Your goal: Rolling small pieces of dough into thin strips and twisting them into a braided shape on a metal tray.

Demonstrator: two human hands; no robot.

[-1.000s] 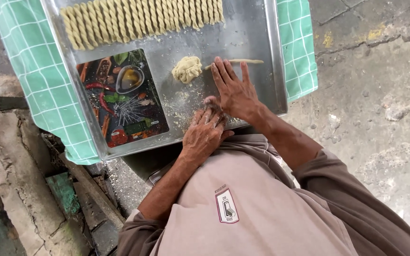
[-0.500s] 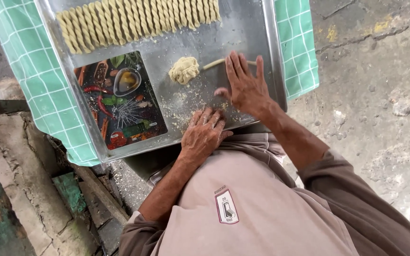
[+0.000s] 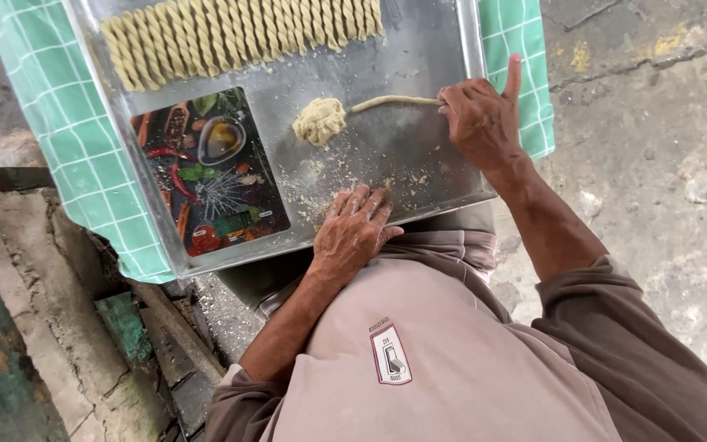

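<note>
Right hand now shifted toward tray's right rim, dough strand drawn out longer from dough lump; left hand stays near front edge. Metal tray serves as surface, on green checked cloth, over cracked concrete floor. Row of twisted dough sticks along far side; printed board at left. Right hand closed, pinching strand end, one finger raised. Left hand open, flat, palm down among crumbs.
</note>
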